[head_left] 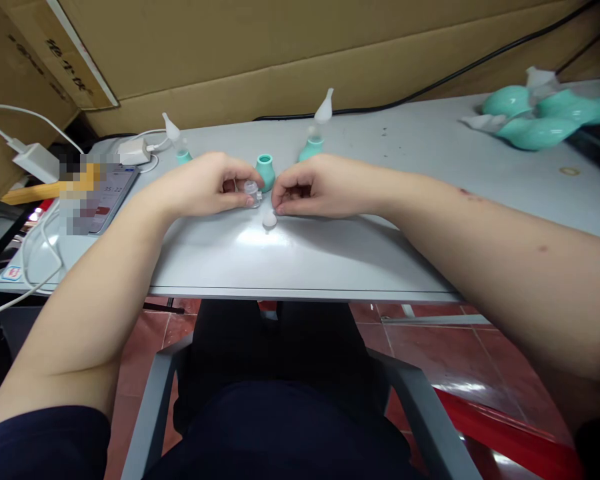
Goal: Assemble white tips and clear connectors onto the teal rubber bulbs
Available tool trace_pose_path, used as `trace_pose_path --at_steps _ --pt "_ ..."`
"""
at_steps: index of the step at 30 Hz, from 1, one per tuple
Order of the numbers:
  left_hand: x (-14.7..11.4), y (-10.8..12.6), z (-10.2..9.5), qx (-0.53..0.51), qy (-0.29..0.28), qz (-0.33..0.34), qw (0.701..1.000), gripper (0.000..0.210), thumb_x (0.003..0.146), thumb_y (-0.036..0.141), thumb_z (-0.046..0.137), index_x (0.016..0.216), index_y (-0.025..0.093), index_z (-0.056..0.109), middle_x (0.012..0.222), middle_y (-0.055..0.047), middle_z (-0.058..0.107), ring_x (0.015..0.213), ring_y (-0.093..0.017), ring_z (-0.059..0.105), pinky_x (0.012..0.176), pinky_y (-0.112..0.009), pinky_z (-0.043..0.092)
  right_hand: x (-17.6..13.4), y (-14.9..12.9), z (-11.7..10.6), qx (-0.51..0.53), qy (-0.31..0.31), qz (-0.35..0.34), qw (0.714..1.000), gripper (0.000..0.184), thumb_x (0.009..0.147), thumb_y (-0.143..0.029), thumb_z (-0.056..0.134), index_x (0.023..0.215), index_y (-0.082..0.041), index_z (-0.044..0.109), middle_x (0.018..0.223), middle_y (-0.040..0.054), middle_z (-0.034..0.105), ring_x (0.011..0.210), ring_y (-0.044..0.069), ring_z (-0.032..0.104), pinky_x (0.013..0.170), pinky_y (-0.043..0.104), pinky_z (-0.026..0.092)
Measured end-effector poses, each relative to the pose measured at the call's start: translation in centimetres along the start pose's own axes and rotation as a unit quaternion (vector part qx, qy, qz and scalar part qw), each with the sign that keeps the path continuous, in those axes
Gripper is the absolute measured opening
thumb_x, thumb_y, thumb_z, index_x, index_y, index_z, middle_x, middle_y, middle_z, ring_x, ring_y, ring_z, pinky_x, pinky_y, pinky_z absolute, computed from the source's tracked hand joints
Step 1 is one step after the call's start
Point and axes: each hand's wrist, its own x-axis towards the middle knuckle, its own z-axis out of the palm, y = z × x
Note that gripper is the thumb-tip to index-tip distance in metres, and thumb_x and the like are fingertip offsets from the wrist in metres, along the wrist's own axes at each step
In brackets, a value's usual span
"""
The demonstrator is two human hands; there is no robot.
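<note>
My left hand (pixel 215 185) pinches a small clear plastic connector (pixel 252 193) between thumb and fingers, just above the table. My right hand (pixel 305 188) has its thumb and fingertips closed at the edge of a small white tip (pixel 269 220); part of it may be hidden by the fingers. Between the two hands stands an upright turquoise squeeze bulb (pixel 265 172) with its round mouth uncovered. Behind my left hand is an assembled aspirator (pixel 172 133) with a white nozzle, partly covered by the hand. A second assembled aspirator (pixel 323 110) stands behind my right hand.
Several turquoise aspirators (pixel 540 123) lie piled at the back right. A phone (pixel 117 193), partly blurred out, white chargers (pixel 134 152) and cables are at the left. A small ring (pixel 570 171) lies at the right. Cardboard (pixel 280 40) walls the table's back.
</note>
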Motion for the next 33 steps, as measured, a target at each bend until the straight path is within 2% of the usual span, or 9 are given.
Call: trace_pose_path --at_steps 3,5,8,11,15,22,28,33 --pt "0.1 -0.2 0.2 -0.013 0.016 0.011 1.000 0.034 0.106 0.047 0.084 0.131 0.027 0.097 0.096 -0.003 0.086 0.083 -0.021 0.071 0.079 -0.034 0.053 0.2 0.0 0.2 0.082 0.051 0.026 0.995 0.016 0.100 -0.036 0.103 0.096 -0.027 0.091 0.077 -0.0033 0.078 0.072 0.018 0.065 0.070 0.035 0.048" --pt "0.1 -0.2 0.4 -0.021 0.022 0.013 0.999 0.032 0.106 0.048 0.083 0.126 0.026 0.096 0.093 -0.003 0.084 0.082 -0.021 0.069 0.077 -0.034 0.053 0.5 0.0 0.5 0.157 0.091 0.037 0.983 0.022 0.098 -0.038 0.110 0.095 -0.027 0.091 0.079 -0.0008 0.080 0.074 0.020 0.069 0.070 0.036 0.054" --pt "0.1 0.0 0.7 -0.034 0.034 0.018 0.999 0.032 0.106 0.050 0.081 0.122 0.026 0.096 0.091 -0.003 0.082 0.081 -0.022 0.068 0.075 -0.035 0.052 0.8 -0.3 1.1 0.236 0.128 0.047 0.962 0.022 0.096 -0.030 0.113 0.093 -0.028 0.092 0.085 0.0026 0.085 0.077 0.022 0.074 0.077 0.040 0.065" --pt "0.2 0.0 0.9 -0.045 0.043 0.026 0.998 0.033 0.105 0.048 0.080 0.123 0.025 0.096 0.091 -0.004 0.082 0.081 -0.022 0.068 0.075 -0.035 0.053 0.9 -0.4 1.5 0.264 0.135 0.052 0.954 0.020 0.098 -0.023 0.112 0.094 -0.028 0.093 0.087 0.0028 0.085 0.077 0.021 0.074 0.083 0.041 0.070" --pt "0.3 -0.2 1.1 -0.059 0.041 0.027 0.997 0.031 0.107 0.047 0.080 0.125 0.026 0.094 0.094 -0.005 0.083 0.084 -0.023 0.071 0.078 -0.036 0.056 0.9 -0.3 1.9 0.284 0.136 0.052 0.948 0.018 0.101 -0.026 0.110 0.096 -0.029 0.094 0.091 0.0018 0.087 0.081 0.021 0.075 0.089 0.043 0.072" --pt "0.3 -0.3 1.6 -0.104 0.075 0.051 0.990 0.033 0.104 0.038 0.081 0.128 0.025 0.099 0.092 -0.006 0.083 0.082 -0.022 0.071 0.076 -0.038 0.057 0.8 -0.5 1.7 0.309 0.149 0.053 0.938 0.018 0.098 -0.021 0.110 0.096 -0.028 0.094 0.091 0.0009 0.088 0.079 0.018 0.075 0.086 0.037 0.070" --pt "0.3 -0.3 1.5 -0.106 0.075 0.040 0.991 0.037 0.107 0.050 0.085 0.131 0.025 0.097 0.094 -0.007 0.080 0.086 -0.024 0.074 0.078 -0.039 0.062 0.9 -0.5 2.1 0.361 0.153 0.070 0.917 0.021 0.098 -0.020 0.113 0.092 -0.026 0.094 0.095 0.0023 0.090 0.087 0.020 0.082 0.087 0.035 0.074" --pt "0.4 -0.5 1.5 -0.101 0.081 0.038 0.991 0.039 0.109 0.055 0.086 0.133 0.027 0.096 0.095 -0.006 0.079 0.084 -0.023 0.072 0.076 -0.039 0.061 1.0 -0.4 2.0 0.387 0.153 0.087 0.905 0.027 0.097 -0.021 0.119 0.090 -0.024 0.093 0.095 0.0038 0.091 0.091 0.021 0.086 0.087 0.034 0.078"
